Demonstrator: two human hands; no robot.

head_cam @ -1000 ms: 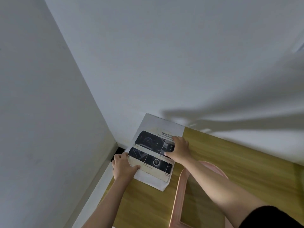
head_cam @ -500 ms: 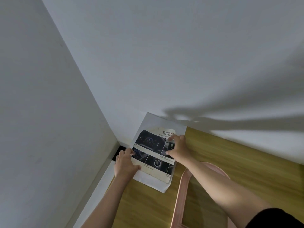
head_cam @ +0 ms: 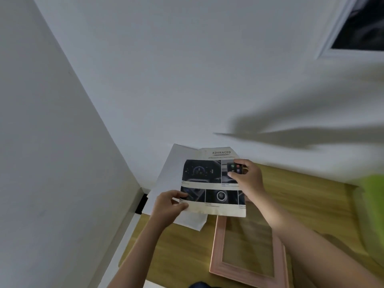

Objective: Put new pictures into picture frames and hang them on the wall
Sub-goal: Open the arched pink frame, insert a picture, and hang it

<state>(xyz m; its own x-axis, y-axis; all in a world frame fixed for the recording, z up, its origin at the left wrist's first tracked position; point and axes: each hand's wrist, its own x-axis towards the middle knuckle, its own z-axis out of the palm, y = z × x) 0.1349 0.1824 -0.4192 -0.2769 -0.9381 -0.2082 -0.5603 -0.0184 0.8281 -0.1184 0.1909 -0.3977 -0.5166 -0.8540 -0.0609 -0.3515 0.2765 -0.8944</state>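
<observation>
Dim, soft light, long arm shadows on the wall (right edge blurred, perhaps motion)

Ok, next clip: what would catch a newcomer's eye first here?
The printed sheet headed ADVANCED, with dark car-interior photos, held in the middle by the left hand and right hand. Below it, a pink picture frame lies on the wooden table, in a white-walled corner.
</observation>
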